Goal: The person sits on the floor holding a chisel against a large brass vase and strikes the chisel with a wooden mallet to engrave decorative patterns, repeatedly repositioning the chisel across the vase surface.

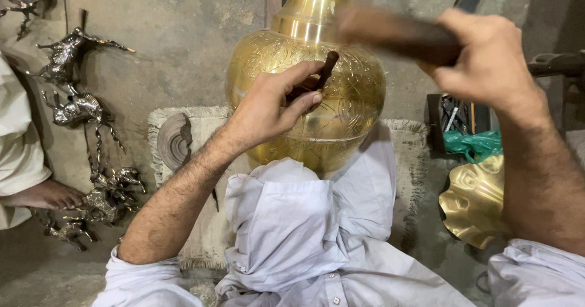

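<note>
A large engraved brass vase (341, 109) lies tilted against my cloth-covered knees, its neck pointing up and away. My left hand (274, 103) pinches a short dark chisel (326, 69) with its tip set on the vase's round belly. My right hand (487, 60) is raised at the upper right, closed around the dark handle of a hammer (396, 36) that is blurred with motion just above the chisel's top end.
Several silvery metal horse figures (79, 109) lie on the floor at left, near another person's bare foot (46, 194). A wood block (173, 139) rests on a fringed mat. A scalloped brass plate (475, 200), green bag and tool box sit at right.
</note>
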